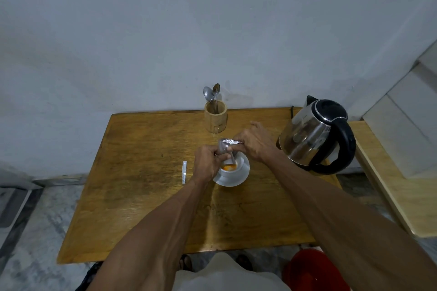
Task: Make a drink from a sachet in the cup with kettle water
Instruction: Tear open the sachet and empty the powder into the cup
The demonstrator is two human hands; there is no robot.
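1. While pinched at both ends, silver sachet [228, 145] tipped over white cup [233, 165], frame centre; left hand [207, 163] closed on lower end, right hand [254, 143] closed on upper end.
2. Long axis slanting from upper right down to lower left, open mouth apparently low, directly above cup; orange powder [229, 168] already inside.
3. Left hand nearer the cup, just beside its rim; right hand raised above and behind. Both forearms reaching in from bottom of frame, wrists bent inward.
4. Cup on white saucer [238, 178], centre of wooden table [142, 184].
5. Kettle [314, 134] at right, nearer right hand, well apart from cup; likely next.
6. Torn strip [184, 172] left of saucer. Spoons [212, 94] in wooden holder [215, 118] behind cup.
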